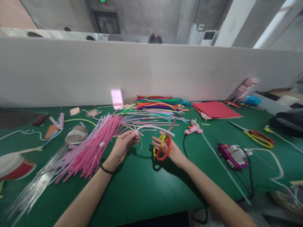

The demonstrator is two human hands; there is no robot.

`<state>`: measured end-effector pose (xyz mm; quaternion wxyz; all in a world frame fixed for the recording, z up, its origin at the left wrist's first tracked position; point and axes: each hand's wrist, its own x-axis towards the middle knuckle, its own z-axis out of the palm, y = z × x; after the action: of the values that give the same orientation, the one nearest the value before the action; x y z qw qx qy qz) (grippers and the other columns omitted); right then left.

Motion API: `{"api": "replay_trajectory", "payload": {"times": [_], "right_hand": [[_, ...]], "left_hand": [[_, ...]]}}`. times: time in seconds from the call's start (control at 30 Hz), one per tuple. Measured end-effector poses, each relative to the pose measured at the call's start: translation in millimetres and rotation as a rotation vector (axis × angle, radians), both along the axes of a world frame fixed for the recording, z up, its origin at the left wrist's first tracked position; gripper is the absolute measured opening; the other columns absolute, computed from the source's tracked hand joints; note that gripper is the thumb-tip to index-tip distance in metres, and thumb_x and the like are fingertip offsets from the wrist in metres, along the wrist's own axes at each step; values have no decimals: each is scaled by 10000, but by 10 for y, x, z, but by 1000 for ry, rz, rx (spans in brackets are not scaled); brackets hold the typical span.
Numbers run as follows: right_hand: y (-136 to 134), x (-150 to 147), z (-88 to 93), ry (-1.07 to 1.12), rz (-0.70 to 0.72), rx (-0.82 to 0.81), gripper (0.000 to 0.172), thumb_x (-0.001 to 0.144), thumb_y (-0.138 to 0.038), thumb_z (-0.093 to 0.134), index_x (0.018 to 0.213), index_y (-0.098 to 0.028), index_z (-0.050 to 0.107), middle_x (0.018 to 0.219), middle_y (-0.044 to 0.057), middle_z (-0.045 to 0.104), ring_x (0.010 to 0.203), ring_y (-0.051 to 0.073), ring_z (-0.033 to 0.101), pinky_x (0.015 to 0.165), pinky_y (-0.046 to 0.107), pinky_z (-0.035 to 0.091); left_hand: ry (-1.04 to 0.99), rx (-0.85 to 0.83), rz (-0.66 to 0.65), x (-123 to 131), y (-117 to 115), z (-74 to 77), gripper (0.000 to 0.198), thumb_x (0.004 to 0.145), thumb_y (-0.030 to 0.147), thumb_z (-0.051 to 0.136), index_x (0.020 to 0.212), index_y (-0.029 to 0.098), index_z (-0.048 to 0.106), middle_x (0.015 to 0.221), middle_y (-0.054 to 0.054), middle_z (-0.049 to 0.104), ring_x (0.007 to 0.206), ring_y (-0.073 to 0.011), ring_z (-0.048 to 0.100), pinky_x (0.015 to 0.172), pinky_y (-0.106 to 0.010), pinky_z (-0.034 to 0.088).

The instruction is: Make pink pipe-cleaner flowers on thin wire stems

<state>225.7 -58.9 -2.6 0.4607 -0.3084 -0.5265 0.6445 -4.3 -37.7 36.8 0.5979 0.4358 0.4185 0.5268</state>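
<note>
My left hand (126,142) pinches one end of a pale pink pipe cleaner (151,126), which arcs to the right. A thin clear strand loops below those fingertips; what it is made of I cannot make out. On my right hand (169,148) rest scissors (165,142) with one red and one yellow handle, blades pointing up and away. The fingers of that hand are partly stretched out, palm upward, with the handles lying across it. The pipe cleaner's free end passes by the scissors' pivot; whether they touch I cannot tell. Left of my left hand lies a pink and lilac pipe cleaner bundle (94,148).
Multicoloured pipe cleaners (158,105) lie against the white partition (165,69). A pink glue gun (194,128) with a long clear stick, red sheets (215,109), other scissors (255,135) and a purple power strip (233,156) with cables are at right. A tape roll (76,135) stands left.
</note>
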Motion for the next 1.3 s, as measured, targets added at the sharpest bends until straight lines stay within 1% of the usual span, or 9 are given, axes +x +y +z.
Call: {"api": "replay_trajectory", "payload": {"times": [0.17, 0.33, 0.4, 0.47, 0.53, 0.6, 0.87, 1.13, 1.3], "right_hand": [[-60, 65, 102, -197, 151, 157, 928, 763, -501, 730, 1477, -314, 168, 1525, 170, 306, 1428, 257, 288, 1120, 489, 273], [-87, 112, 184, -469, 121, 328, 1150, 653, -368, 840, 1524, -338, 90, 1517, 133, 334, 1405, 299, 321, 1112, 485, 289], [-93, 88, 190, -554, 101, 382, 1223, 592, -369, 875, 1528, -339, 89, 1465, 127, 415, 1307, 297, 450, 1061, 456, 368], [-85, 60, 182, -633, 31, 419, 1086, 653, -378, 839, 1517, -305, 184, 1252, 101, 596, 1059, 241, 611, 940, 398, 471], [-63, 53, 166, -748, -86, 496, 776, 796, -351, 724, 1464, -270, 338, 1014, 52, 667, 869, 189, 636, 837, 344, 506], [-34, 75, 146, -896, -193, 620, 563, 887, -318, 612, 1417, -263, 430, 946, 45, 667, 852, 184, 630, 806, 321, 505], [15, 147, 79, -1234, -351, 813, 527, 894, -405, 606, 1398, -320, 483, 1128, 56, 667, 906, 186, 668, 760, 262, 533], [1, 184, 25, -1171, -334, 874, 524, 920, -378, 573, 1423, -302, 451, 1074, 58, 669, 917, 165, 661, 805, 249, 536], [28, 192, -7, -1181, -385, 875, 517, 916, -406, 571, 1409, -282, 477, 1042, 65, 681, 857, 167, 663, 755, 244, 536]], "left_hand": [[-111, 25, -5, -18, -25, 77, 198, 757, 332, 732, 822, 146, 710, 738, -20, 643, 662, -118, 586, 619, -216, 488], [-302, 12, -44, -21, -67, 191, 273, 753, 369, 734, 874, 125, 723, 681, -6, 591, 633, -116, 567, 580, -215, 482], [-286, 16, -57, -25, -64, 180, 261, 762, 358, 732, 871, 122, 722, 694, -9, 591, 646, -118, 572, 578, -210, 482], [-240, 14, -60, -36, -46, 138, 238, 780, 343, 720, 883, 128, 721, 717, -13, 597, 662, -116, 575, 591, -204, 486], [-182, 13, -47, -48, -24, 88, 206, 787, 330, 715, 870, 142, 720, 742, -18, 610, 676, -113, 574, 615, -200, 492], [-118, 15, -28, -56, -6, 52, 181, 785, 333, 714, 826, 156, 716, 764, -25, 620, 688, -119, 575, 630, -205, 496], [2, -5, -9, 34, -44, 59, 157, 759, 327, 712, 784, 172, 706, 737, -40, 630, 684, -142, 581, 606, -218, 477], [55, 42, 95, 64, -55, 32, 194, 767, 344, 713, 803, 155, 686, 704, -16, 642, 652, -117, 594, 607, -202, 463], [62, 50, 63, 75, -45, -21, 211, 768, 357, 716, 817, 153, 690, 715, -23, 656, 662, -127, 610, 605, -215, 470]]}}
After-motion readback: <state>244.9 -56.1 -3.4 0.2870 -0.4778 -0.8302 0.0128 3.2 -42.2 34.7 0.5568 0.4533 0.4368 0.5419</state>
